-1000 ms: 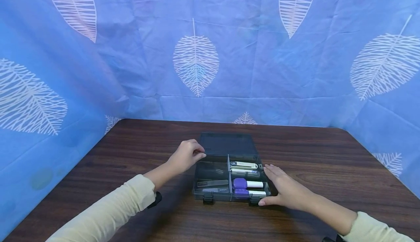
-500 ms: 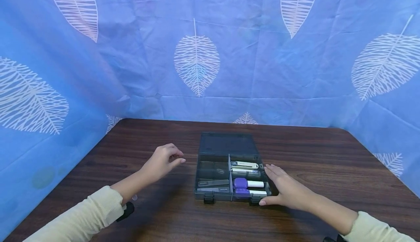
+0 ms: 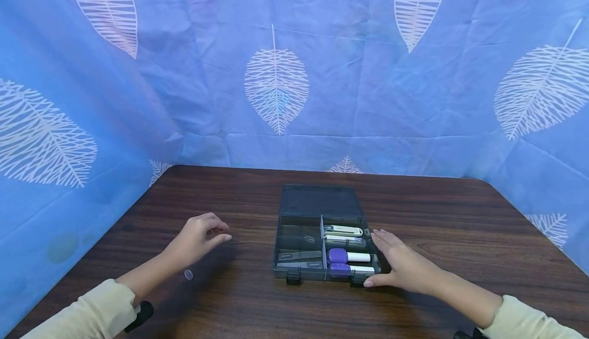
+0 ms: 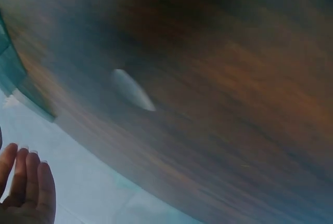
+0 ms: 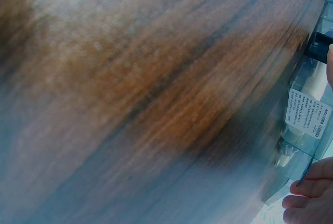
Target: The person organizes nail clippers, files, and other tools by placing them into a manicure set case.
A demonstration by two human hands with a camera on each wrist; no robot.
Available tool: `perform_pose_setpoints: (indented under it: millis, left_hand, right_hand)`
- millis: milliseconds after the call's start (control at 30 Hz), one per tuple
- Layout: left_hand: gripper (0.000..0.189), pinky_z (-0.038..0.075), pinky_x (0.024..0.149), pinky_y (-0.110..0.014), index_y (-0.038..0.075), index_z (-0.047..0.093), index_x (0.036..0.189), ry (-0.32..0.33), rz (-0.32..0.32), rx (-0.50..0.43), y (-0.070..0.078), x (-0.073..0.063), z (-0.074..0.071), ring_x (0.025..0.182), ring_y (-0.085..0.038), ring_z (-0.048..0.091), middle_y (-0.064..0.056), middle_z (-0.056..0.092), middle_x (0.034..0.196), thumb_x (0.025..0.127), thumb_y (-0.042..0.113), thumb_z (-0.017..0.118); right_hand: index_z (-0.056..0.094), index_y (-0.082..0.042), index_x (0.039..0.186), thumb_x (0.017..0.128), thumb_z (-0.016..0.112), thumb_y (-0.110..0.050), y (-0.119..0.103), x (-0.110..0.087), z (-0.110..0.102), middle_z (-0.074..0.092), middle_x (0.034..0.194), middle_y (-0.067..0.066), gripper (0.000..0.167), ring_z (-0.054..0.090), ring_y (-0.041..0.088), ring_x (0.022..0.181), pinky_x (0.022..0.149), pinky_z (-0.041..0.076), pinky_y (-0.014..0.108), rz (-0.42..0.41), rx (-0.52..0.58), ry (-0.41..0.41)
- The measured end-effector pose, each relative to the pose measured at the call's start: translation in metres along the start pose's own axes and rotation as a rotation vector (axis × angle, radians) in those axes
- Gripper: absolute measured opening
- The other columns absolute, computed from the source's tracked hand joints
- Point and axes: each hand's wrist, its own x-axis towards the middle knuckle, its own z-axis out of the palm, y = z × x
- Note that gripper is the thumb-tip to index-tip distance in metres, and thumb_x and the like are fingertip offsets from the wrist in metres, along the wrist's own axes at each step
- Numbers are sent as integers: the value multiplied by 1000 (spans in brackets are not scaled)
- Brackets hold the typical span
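My left hand (image 3: pixel 195 239) hovers over the table left of a dark see-through box, its fingers loosely bent with nothing between them. A small clear oval piece (image 3: pixel 188 274) lies on the table below that wrist; the left wrist view shows the oval piece (image 4: pixel 132 91) blurred. My right hand (image 3: pixel 405 262) rests against the right side of the box (image 3: pixel 299 276), fingers straight along it and thumb by the front latch (image 3: pixel 357 279). The box's lid (image 3: pixel 319 201) is folded back. Inside, on the right, are nail clippers (image 3: pixel 342 230) and two purple bottles (image 3: pixel 338 255) with white caps.
The box's left half holds two flat grey strips (image 3: pixel 299 255) at the front and tiny pale bits (image 3: pixel 309 239) behind. A pale divider (image 3: pixel 323 242) splits the halves. Blue leaf-printed cloth (image 3: pixel 317 98) hangs around the brown wooden table (image 3: pixel 428 211).
My left hand has drawn back from the box's left side, moving left and toward me, which brings the clear oval piece into sight. My right hand has stayed against the box.
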Motion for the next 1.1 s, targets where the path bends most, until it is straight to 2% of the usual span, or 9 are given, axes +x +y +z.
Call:
perform_pose_setpoints:
  millis: [333,433,567,733,867,1100]
  left_hand:
    - [10,44,57,-20,7,70,88,-69,67,-43,-28,-26,-8,68,3,50,2,64,83,79,11,71]
    - [9,45,58,-21,8,71,89,-125,43,-54,-37,-35,-10,70,4,49,2,64,85,80,11,69]
    - [11,49,64,-23,10,70,91,-215,3,-70,-44,-45,-13,77,1,56,3,65,89,81,15,68]
    - [16,43,58,-20,10,70,92,-294,-31,-143,-52,-55,-13,73,4,50,3,63,89,82,23,67]
    - [17,42,55,-19,11,69,92,-325,-41,-160,-58,-62,-14,72,7,47,1,62,90,81,24,69]
    - [15,43,55,-20,11,66,90,-328,-69,-157,-61,-66,-15,71,5,49,2,59,88,77,16,73]
  right_hand:
    - [36,13,135,68,65,-66,1,1,1,35,141,32,107,30,50,131,98,34,62,5,9,-13]
    - [36,13,135,68,65,-66,1,1,1,35,141,32,107,30,50,131,99,33,62,3,12,-14]
    - [37,13,135,68,66,-65,1,0,0,35,140,32,106,30,50,130,98,34,61,1,10,-11]
    - [37,12,135,68,66,-65,1,0,1,36,140,32,107,31,49,130,97,35,61,3,3,-8]
    - [37,13,135,68,65,-66,1,0,1,35,140,32,107,31,49,130,98,35,61,3,4,-12]
    - [36,13,135,68,66,-65,1,0,0,35,140,33,107,30,50,130,98,34,62,1,21,-13]
